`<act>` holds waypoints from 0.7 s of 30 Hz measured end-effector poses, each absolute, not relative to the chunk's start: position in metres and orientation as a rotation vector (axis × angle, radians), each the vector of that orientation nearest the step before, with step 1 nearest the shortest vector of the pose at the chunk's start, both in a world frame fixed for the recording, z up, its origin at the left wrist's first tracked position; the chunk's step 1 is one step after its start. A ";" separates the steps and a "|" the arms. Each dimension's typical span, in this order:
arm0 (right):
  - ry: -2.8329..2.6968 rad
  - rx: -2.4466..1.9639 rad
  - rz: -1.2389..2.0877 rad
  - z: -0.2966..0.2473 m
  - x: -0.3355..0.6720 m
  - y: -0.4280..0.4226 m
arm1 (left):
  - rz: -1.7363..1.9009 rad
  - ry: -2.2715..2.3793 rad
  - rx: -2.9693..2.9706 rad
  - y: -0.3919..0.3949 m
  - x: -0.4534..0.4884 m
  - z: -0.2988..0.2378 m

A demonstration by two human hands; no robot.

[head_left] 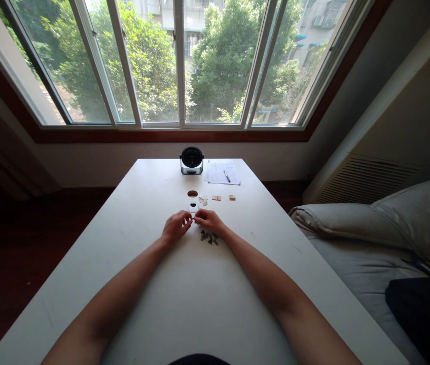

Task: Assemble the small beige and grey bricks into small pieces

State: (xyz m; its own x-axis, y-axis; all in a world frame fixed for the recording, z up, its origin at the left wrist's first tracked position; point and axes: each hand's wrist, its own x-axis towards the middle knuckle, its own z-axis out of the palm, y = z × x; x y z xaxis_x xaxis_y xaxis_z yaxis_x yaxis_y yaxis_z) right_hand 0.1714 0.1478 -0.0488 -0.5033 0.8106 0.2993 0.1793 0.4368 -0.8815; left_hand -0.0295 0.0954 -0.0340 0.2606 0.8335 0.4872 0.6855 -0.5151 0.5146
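Near the middle of the white table, my left hand and my right hand meet with their fingertips pinched together. A tiny tan piece seems to sit between them, too small to name. Just beyond the fingers lies a round white disc with a dark centre. Several dark grey strips are heaped beside my right wrist. Small tan pieces with dotted patterns lie farther back: a loose cluster, a flat block and a smaller block.
A round brown-lined hole opens in the tabletop behind the disc. At the far edge stand a small black fan and written paper sheets with a pen on top. A grey couch flanks the table's right side.
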 end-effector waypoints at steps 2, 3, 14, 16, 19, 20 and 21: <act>-1.947 -0.839 1.070 -0.049 0.171 0.148 | 1.095 1.431 2.335 0.095 -0.029 -0.034; -1.949 -0.839 1.070 -0.049 0.171 0.148 | 1.096 1.435 2.335 0.095 -0.029 -0.033; -1.908 -0.829 1.072 -0.050 0.171 0.148 | 1.080 1.434 2.323 0.095 -0.030 -0.033; -1.917 -0.829 1.070 -0.049 0.171 0.148 | 1.086 1.435 2.322 0.095 -0.030 -0.033; -1.933 -0.829 1.053 -0.048 0.171 0.148 | 1.090 1.438 2.317 0.095 -0.030 -0.032; -1.936 -0.831 1.045 -0.049 0.171 0.148 | 1.090 1.439 2.313 0.095 -0.030 -0.032; -1.940 -0.834 1.037 -0.049 0.171 0.149 | 1.090 1.439 2.308 0.095 -0.030 -0.032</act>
State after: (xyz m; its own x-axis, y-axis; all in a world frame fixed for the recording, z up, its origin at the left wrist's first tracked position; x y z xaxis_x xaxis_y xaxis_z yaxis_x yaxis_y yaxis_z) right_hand 0.1715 0.1489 -0.0492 -0.4902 0.8113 0.3184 0.1856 0.4542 -0.8714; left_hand -0.0297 0.0946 -0.0317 0.2492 0.8430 0.4767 0.6871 -0.5008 0.5264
